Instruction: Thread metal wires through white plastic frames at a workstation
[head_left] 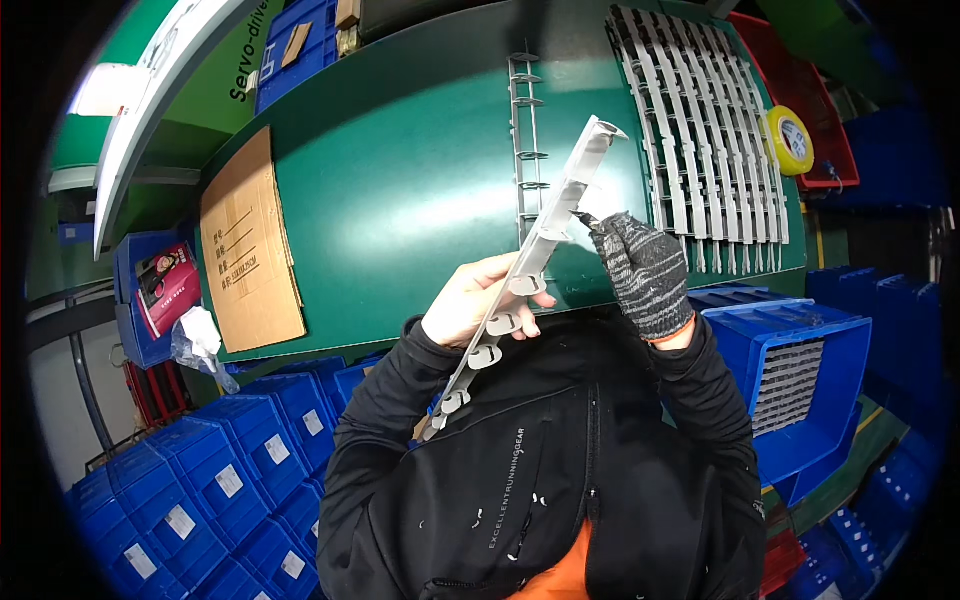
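Observation:
My bare left hand [468, 302] is closed around a long, light grey plastic strip [571, 188] with rounded tabs along it. The strip slants from my chest up over the table, its far end at the upper right. My right hand [645, 275], in a dark grey knitted glove, is closed just right of the strip's middle. A small dark tip pokes out from its fingers towards the strip; what it belongs to is hidden. Beyond the strip, a narrow ladder-like grey piece [533, 128] lies on the green table [400, 180].
Many similar grey strips [705, 140] lie side by side at the table's right. Beside them are a yellow tape roll [790, 141] and a red bin [838, 165]. Flat cardboard [248, 250] covers the left edge. Blue crates [215, 460] stack at lower left; another crate [810, 400] stands at right.

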